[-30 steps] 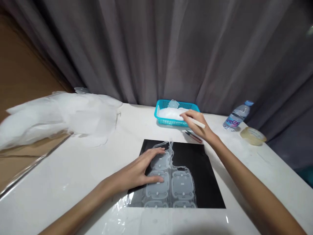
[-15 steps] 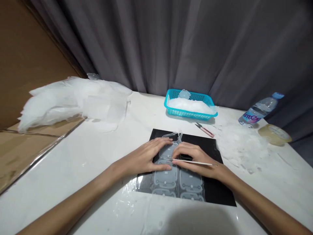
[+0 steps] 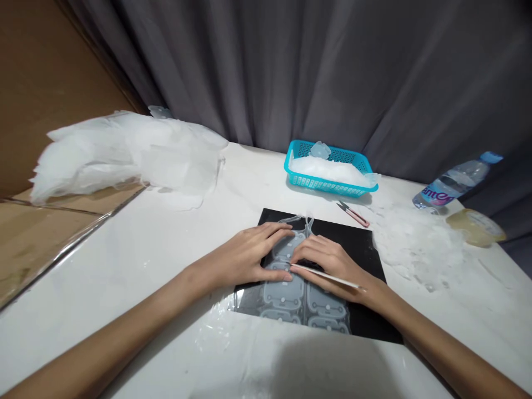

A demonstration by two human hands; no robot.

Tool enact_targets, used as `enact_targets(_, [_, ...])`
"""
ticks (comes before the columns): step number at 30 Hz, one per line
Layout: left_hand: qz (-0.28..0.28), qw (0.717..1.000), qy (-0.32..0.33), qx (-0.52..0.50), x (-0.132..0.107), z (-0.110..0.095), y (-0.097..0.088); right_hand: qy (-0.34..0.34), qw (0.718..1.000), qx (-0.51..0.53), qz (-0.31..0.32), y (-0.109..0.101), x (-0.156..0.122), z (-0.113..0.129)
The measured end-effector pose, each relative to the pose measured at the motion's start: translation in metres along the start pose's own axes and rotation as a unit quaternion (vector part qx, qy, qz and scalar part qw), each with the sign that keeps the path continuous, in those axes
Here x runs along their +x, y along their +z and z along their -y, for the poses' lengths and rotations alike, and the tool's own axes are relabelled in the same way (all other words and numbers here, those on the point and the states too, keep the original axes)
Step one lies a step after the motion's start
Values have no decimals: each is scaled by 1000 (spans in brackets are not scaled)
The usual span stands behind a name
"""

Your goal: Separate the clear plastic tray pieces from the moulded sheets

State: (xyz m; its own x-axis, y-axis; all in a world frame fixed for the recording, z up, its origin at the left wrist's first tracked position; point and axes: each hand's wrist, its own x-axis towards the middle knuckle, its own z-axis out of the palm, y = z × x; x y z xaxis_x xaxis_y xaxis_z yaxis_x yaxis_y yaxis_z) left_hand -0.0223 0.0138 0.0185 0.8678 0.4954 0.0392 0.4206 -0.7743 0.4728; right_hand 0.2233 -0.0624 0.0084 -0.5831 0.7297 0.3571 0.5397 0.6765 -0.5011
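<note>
A translucent moulded plastic sheet with rounded rectangular pieces lies over a black mat on the white table. My left hand rests on the sheet's left side, fingers spread out and thumb apart, pressing on it. In my right hand, a thin white pen-like tool is pinched, its tip touching or just above the sheet beside my left thumb. The fingers hide the tip in part, so I cannot make out its shape. Clear looped strips stick up at the sheet's far edge.
Behind the mat stands a blue basket of translucent pieces. Thread snips lie before it. To the right are a scrap pile, a water bottle and a tape roll. A white heap of plastic sheets sits left, by cardboard.
The view has shifted slightly, with the table items higher in the picture. The white tool's rear end has tipped lower. My left hand keeps its place on the sheet.
</note>
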Motion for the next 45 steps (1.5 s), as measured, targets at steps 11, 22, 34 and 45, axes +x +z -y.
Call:
enact_targets(11, [-16, 999, 9, -46, -1, 4, 5, -46, 988, -147, -19, 6, -4, 5])
enact_targets(22, [-51, 995, -34, -75, -3, 1, 6, -96, 964, -244, -48, 18, -1, 0])
enact_targets(34, [8, 918, -206, -339, 0, -8, 12, -38, 984, -158, -67, -6, 5, 13])
enact_targets(45, [73, 921, -200, -326, -2, -4, 8, -27, 997, -74, -9, -5, 4, 3])
